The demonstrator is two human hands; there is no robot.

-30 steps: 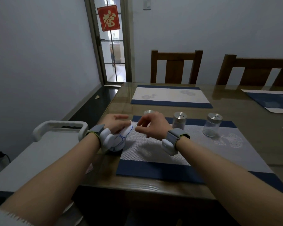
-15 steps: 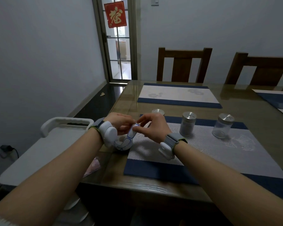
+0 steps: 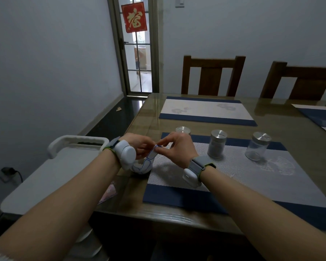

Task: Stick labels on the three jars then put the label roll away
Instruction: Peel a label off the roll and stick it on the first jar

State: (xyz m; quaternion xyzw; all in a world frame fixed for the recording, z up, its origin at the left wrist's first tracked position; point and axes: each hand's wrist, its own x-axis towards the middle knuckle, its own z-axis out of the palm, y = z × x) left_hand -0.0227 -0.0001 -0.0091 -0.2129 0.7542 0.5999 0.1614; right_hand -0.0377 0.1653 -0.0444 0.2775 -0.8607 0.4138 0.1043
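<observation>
While the wooden worktop (image 3: 196, 221) fills the frame beneath your forearms, a blue-bordered placemat (image 3: 233, 178) lies across it, carrying three metal-lidded jars in a row at its far edge: the left jar (image 3: 183, 130) half hidden behind your right hand (image 3: 179, 149), the middle jar (image 3: 217, 144) just right of that hand, the right jar (image 3: 257, 146) further along. Your left hand (image 3: 139, 146) meets the right over the mat's left edge. Below them the label roll (image 3: 142, 167) sits on the worktop, its strip curving upward. Your right fingers (image 3: 165, 143) pinch the strip's tip; your left fingers curl against it from the other side.
</observation>
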